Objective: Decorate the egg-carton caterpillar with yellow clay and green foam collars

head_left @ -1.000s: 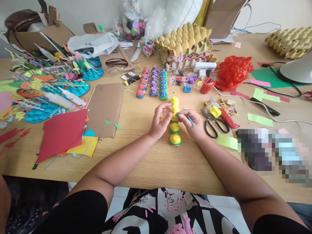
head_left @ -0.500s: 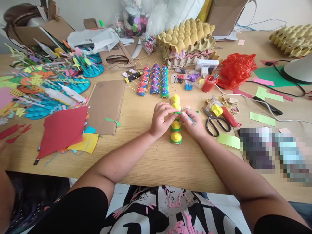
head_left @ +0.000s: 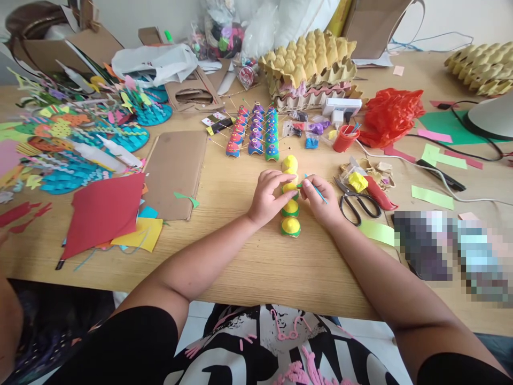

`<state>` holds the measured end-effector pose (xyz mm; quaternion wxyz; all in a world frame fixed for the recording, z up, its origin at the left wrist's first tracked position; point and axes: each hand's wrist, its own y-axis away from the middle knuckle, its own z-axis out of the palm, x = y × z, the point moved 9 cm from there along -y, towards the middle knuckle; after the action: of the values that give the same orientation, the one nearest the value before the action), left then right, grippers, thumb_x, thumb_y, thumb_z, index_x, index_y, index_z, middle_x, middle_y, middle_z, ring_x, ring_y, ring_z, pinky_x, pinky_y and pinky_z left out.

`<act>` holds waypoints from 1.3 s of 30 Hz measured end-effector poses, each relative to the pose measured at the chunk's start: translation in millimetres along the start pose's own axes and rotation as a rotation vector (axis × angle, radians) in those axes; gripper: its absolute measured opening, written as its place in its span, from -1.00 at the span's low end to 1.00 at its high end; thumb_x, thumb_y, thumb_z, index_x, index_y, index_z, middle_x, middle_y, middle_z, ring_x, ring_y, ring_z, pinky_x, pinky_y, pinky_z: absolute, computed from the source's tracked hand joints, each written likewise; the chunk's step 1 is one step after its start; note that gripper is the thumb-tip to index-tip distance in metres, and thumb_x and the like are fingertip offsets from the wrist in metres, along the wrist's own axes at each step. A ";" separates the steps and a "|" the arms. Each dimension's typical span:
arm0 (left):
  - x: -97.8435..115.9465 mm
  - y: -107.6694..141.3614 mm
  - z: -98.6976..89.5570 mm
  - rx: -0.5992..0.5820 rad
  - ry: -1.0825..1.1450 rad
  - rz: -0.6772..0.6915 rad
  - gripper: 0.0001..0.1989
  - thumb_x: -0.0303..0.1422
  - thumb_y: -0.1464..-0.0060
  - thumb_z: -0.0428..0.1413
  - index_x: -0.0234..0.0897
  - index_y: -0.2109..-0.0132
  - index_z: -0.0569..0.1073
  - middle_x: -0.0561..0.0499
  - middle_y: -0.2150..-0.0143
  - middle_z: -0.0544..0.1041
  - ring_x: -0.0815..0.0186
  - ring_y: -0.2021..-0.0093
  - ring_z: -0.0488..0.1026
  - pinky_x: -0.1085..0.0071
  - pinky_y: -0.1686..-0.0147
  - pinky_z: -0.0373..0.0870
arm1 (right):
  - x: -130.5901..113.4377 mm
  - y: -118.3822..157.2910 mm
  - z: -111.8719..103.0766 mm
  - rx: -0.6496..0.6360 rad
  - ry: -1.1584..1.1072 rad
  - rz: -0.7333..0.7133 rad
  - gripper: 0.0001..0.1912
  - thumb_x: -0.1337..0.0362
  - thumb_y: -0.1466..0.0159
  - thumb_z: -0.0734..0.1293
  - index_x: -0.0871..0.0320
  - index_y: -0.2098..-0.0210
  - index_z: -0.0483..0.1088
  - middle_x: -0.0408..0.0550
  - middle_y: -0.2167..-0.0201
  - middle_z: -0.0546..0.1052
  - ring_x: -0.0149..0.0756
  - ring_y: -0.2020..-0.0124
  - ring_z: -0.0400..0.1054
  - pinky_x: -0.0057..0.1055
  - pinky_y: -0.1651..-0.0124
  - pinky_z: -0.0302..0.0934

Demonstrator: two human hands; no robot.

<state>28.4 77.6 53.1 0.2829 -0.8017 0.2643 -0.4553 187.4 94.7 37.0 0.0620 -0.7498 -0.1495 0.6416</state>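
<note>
A wood-grain table [head_left: 236, 256] spans the frame from left edge to right. Behind it, a plain wall [head_left: 481, 21] looks off-white at upper right, greyer at upper left. Pale flooring [head_left: 379, 337], apparently tiled, shows at lower centre. Light is soft.

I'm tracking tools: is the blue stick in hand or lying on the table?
In hand: the right hand holds the blue stick, which slants across it, clear of the tabletop.
</note>
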 end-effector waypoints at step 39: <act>10.3 -0.7 4.0 -0.055 0.099 0.048 -0.83 -0.18 -0.38 0.21 -0.16 0.08 0.59 0.00 0.19 0.67 0.25 0.12 0.57 0.25 0.04 0.47 | 2.7 3.0 8.6 -0.108 0.058 -0.021 -0.21 -0.47 -0.31 0.20 0.09 0.63 0.34 -0.20 0.70 0.25 -0.41 0.60 0.11 -0.33 0.45 0.08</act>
<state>36.7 71.9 57.8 0.2584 -0.7792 0.3092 -0.4801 179.9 91.8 32.2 0.0324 -0.7687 -0.1898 0.6100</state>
